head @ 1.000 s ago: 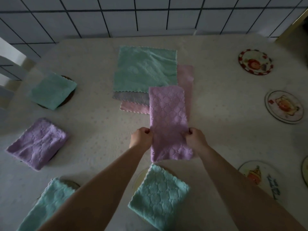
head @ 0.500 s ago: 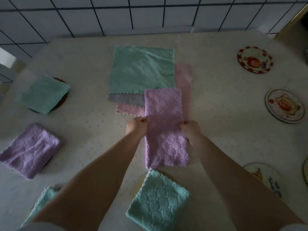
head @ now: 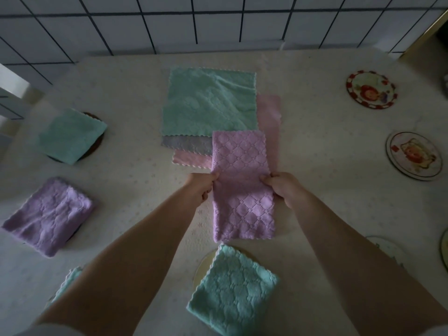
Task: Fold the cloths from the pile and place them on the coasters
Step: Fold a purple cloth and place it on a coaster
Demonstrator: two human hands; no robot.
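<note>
The table (head: 315,146) is seen with bare surface between the centre and the coasters (head: 371,92) along its right edge. The pile (head: 209,103) lies toward the far edge, mid-width. The pink cloth (head: 242,185), folded into a strip, overlaps the pile's near edge. Its long edges are pinched mid-length by the left hand (head: 202,187) and right hand (head: 282,189).

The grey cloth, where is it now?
In the head view the grey cloth lies mid-table in the pile, under the green cloth and over the pink cloth.
</note>
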